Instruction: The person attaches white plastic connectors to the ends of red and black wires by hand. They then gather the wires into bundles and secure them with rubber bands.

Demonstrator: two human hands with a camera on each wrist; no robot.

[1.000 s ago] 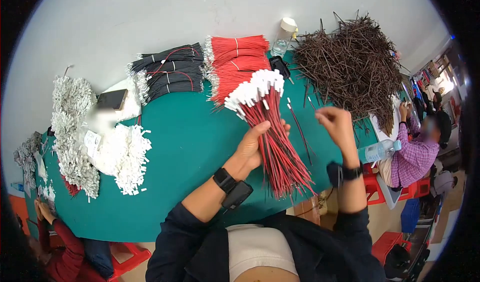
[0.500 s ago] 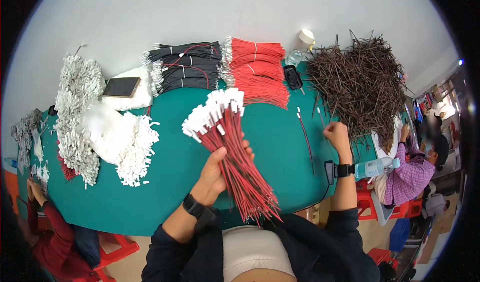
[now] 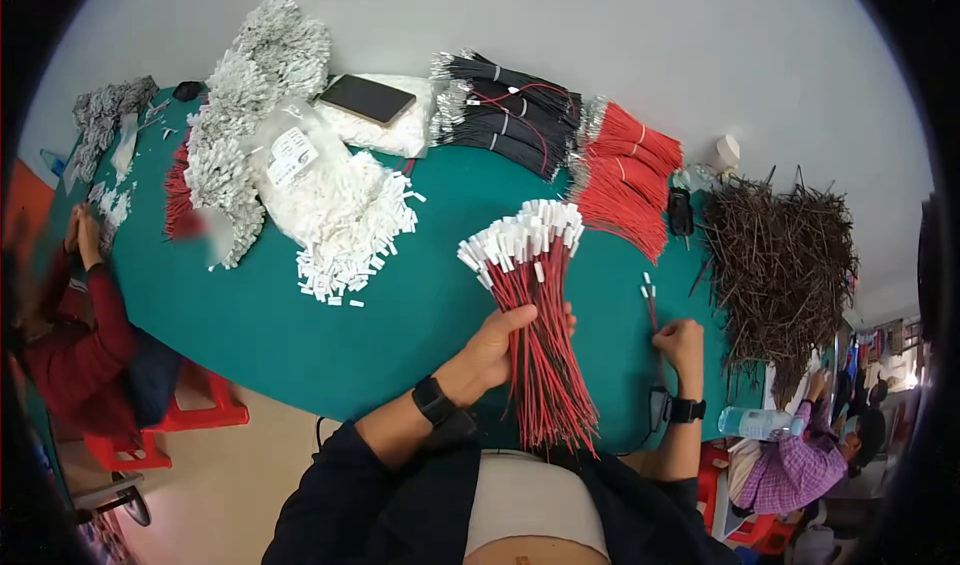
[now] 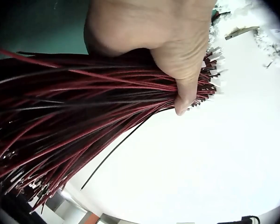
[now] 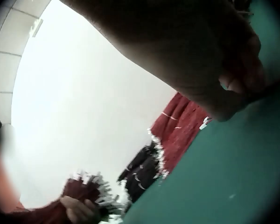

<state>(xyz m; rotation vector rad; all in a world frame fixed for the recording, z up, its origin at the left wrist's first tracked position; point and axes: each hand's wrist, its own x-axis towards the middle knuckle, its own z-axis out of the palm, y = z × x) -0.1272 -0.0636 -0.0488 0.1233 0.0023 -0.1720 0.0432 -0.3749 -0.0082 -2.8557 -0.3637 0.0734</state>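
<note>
My left hand (image 3: 492, 353) grips a thick bundle of red and black wires (image 3: 545, 355) around its middle, thumb across the front. White connectors (image 3: 525, 235) crowd the bundle's top end, and the loose wire ends fan out toward my body. In the left wrist view the thumb (image 4: 185, 95) lies over the strands. Off to the right, close over the green table, my right hand (image 3: 682, 345) pinches a couple of loose wires (image 3: 652, 310) whose white connectors point away from me. The right wrist view shows those fingers (image 5: 245, 77) dark and curled together.
Banded black wires (image 3: 505, 115) and red wires (image 3: 625, 175) lie along the back of the green table (image 3: 300, 365). At left are white connectors (image 3: 345, 225) spilling from a bag and a phone (image 3: 368, 100). A brown heap (image 3: 785, 275) and bottle (image 3: 760, 423) are at right. Two people sit nearby.
The two loose wires, apart before, now lie together at my right fingertips. My left hand still holds the bundle, first swung left, then back right. The head view has turned.
</note>
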